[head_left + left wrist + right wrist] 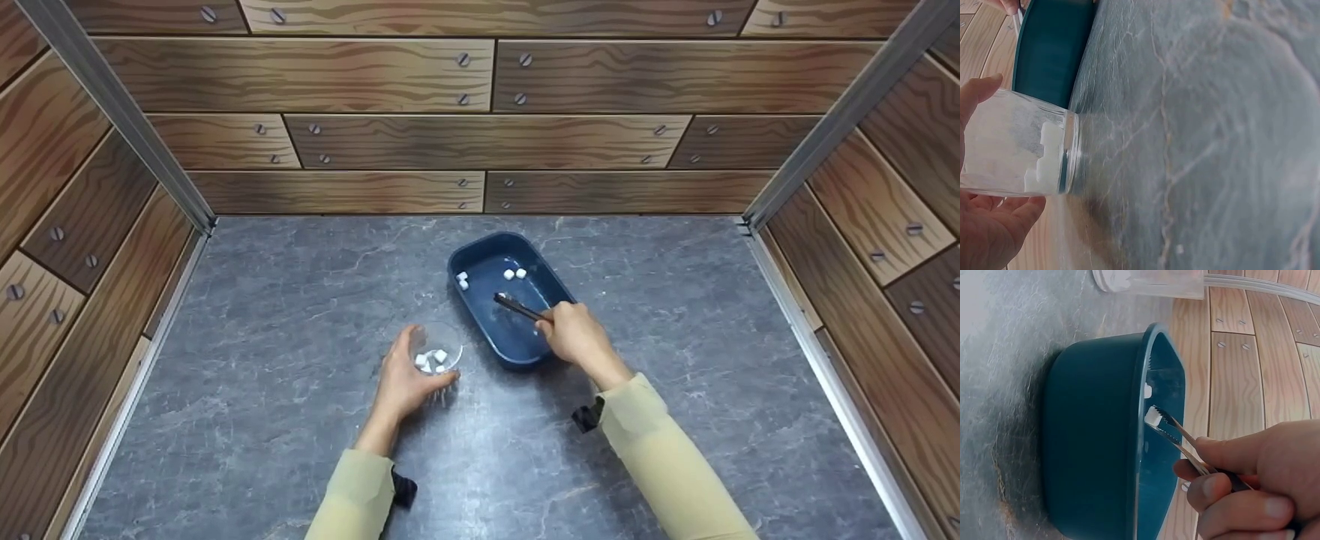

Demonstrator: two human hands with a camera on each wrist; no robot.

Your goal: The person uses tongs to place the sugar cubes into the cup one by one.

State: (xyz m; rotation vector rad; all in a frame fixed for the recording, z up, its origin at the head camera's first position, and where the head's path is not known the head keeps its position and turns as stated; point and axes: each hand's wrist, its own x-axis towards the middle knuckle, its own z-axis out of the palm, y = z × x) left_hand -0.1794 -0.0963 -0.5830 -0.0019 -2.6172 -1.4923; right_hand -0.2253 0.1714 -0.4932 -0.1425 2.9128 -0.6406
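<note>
My left hand (405, 384) holds a clear glass (1005, 135) upright on the floor surface, with thumb and fingers on opposite sides. Several small white cubes (439, 355) lie at the bottom of the glass. My right hand (576, 334) grips small metal tongs (519, 307) with toothed tips, slanting into a dark blue tub (491, 335). Between the tong tips a white cube (1153, 416) is pinched, seen just past the tub's rim in the right wrist view. More white cubes (515, 274) lie inside the tub, some against its left wall.
The tub stands right of the glass, a short gap between them, on a grey marbled surface (300, 300). Wood-patterned walls (390, 142) rise at the back and both sides, with metal strips (832, 382) along the edges.
</note>
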